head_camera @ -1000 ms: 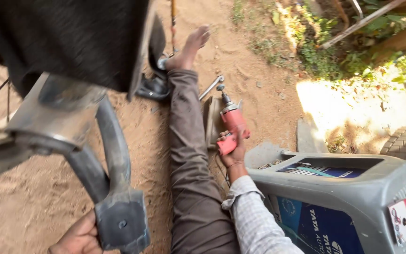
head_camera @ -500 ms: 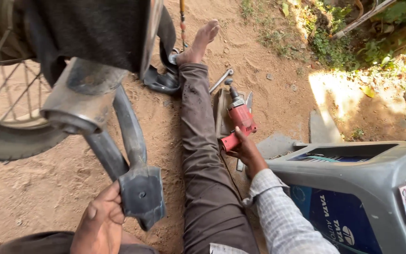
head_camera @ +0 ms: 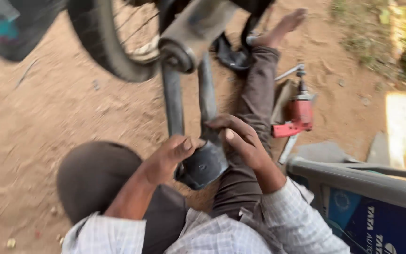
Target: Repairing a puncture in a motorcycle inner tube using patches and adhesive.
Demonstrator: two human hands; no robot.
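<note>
- The left hand (head_camera: 167, 157) curls around the near end of a dark grey metal swing-arm fork (head_camera: 198, 117), fingers bent against its left tube and the thumb pressing the rounded black end piece (head_camera: 202, 165); its grip is pressed together on that part.
- The right hand (head_camera: 240, 138) lies over the same end from the other side, fingers arched across the right tube and the top of the black end piece; its grip is closed on the fork too, though blur hides the fingertips.
- The fork runs from the hands up and away to a grey round hub (head_camera: 184, 47) beside the black spoked motorcycle wheel (head_camera: 118, 42), which stands on the sandy dirt ground (head_camera: 48, 108).
- The fork's near end hovers just above the person's lap, between the bent left knee (head_camera: 95, 174) in dark trousers and the stretched-out right leg (head_camera: 254, 89), whose bare foot (head_camera: 285, 26) points toward the wheel.
- A red power impact wrench (head_camera: 297, 115) lies on the ground just to the right of that leg, apart from both hands.
- A grey plastic case with a blue panel (head_camera: 367, 197) sits at the lower right, near the right forearm's checked sleeve (head_camera: 287, 211).
</note>
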